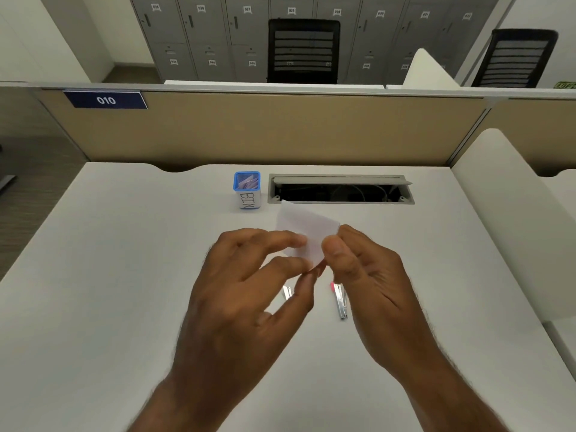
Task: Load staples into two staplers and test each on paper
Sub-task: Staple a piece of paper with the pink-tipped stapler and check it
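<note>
both hands pinch a small paper (307, 232) above the desk (124, 275): left hand (249, 285) loosely, right hand (367, 275) by thumb. keep it flat; the staplers (339, 299) lie just beneath, near side.

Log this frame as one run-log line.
left hand: pinching paper slip | right hand: pinching same slip | slip: above desk | stapler: on desk, untouched | bin: upright

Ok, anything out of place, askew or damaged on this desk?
Nothing looks damaged or spilled. Both hands, left and right, hold a small paper above the desk. One stapler lies flat below; another is mostly hidden. The cable hatch stands open.
</note>
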### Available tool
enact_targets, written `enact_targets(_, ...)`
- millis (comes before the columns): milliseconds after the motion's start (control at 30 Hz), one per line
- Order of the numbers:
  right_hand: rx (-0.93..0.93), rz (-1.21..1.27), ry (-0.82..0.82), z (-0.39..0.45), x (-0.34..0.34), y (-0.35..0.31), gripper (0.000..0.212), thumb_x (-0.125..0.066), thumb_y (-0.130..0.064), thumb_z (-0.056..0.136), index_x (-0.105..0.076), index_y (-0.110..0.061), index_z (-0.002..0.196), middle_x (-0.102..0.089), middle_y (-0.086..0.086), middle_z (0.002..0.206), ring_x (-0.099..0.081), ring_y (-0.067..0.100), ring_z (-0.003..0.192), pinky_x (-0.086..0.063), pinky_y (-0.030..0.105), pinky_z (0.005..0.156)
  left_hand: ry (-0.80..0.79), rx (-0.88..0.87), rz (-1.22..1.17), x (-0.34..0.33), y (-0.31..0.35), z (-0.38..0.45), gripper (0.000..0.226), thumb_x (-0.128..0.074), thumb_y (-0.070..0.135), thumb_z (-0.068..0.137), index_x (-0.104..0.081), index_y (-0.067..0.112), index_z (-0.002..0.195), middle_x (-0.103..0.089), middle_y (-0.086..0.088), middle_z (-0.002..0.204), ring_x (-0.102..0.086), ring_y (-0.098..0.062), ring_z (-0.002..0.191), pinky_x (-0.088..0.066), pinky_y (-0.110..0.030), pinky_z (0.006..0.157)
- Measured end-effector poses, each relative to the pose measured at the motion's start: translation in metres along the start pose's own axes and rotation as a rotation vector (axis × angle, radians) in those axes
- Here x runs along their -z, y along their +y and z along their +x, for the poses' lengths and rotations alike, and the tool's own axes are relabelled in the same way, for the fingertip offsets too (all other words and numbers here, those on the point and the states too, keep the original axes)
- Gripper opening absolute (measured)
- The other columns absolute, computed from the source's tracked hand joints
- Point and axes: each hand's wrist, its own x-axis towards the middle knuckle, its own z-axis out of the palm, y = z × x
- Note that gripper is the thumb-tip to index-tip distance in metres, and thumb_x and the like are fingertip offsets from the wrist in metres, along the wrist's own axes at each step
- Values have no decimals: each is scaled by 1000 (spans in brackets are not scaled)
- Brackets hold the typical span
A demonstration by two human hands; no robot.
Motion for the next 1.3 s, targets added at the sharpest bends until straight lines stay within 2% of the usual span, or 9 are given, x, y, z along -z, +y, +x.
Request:
enact_targets(200,-34,68,32,4,3,3,27,-44,-34,103,-64,-23,89,-63,-20,75,-64,3,78,-50,9,69,-42,23,-27,-6,-4,1,34,-68,43,91,-83,15,103,-76,-5,117,-52,-19,114,-36,-14,103)
enact_targets(367,-62,108,59,10,6,8,31,-43,-31,105,-72,-22,103,-73,-5,78,-62,14,71,-52,29,63,14,248,-310,-2,-4,3,17,-66,47,94,-66,42,110,-61,12,118,-56,-14,111,-44,-13,88)
enact_targets(567,-113,154,49,11,8,13,36,-43,-34,103,-73,-14,110,-74,12,81,-60,46,78,-50,40,63,-47,786,-758,-5,-18,14,22,-73,53,87,-68,38,103,-71,18,102,-63,-3,93,-51,-8,71)
enact_targets(700,-126,125,22,12,8,15,37,-46,-35,104,-68,-6,96,-73,12,80,-58,43,73,-48,47,62,-24,748,-853,-9,-21,14,16,-71,31,87,-72,35,72,-65,19,66,-60,0,65,-45,-6,63)
enact_targets(800,-129,129,32,13,7,16,23,-56,-28,107,-68,-15,92,-76,6,79,-62,16,61,-48,37,60,9,760,-800,-15,-28,8,30,-75,23,94,-69,35,68,-63,17,66,-54,-4,62,-44,-11,62)
enact_targets(900,-141,156,52,17,6,21,7,-64,-16,101,-71,-18,101,-80,3,84,-71,17,64,-49,32,57,24,753,-757,-22,-38,2,13,-73,38,90,-74,31,80,-72,6,80,-59,-35,75,-53,-35,70)
enact_targets(933,-139,147,66,19,6,24,8,-66,-13,100,-70,-20,99,-80,2,83,-72,18,63,-50,26,58,16,739,-719,-25,-41,-1,14,-73,41,90,-74,29,82,-73,5,82,-56,-39,76,-52,-33,67)
enact_targets(1067,-138,98,98,26,4,41,8,-71,-5,96,-70,-13,96,-78,2,72,-70,13,56,-48,12,59,-23,739,-621,-38,-54,-8,13,-74,34,94,-75,27,83,-71,9,78,-48,-19,63,-43,-14,57)
enact_targets(1300,-181,-26,68,43,0,83,6,-70,-10,98,-71,-16,100,-79,2,83,-74,20,63,-54,20,65,-150,841,-722,-86,-100,-29,23,-68,54,94,-76,33,96,-77,16,102,-68,-5,100,-52,-28,90)
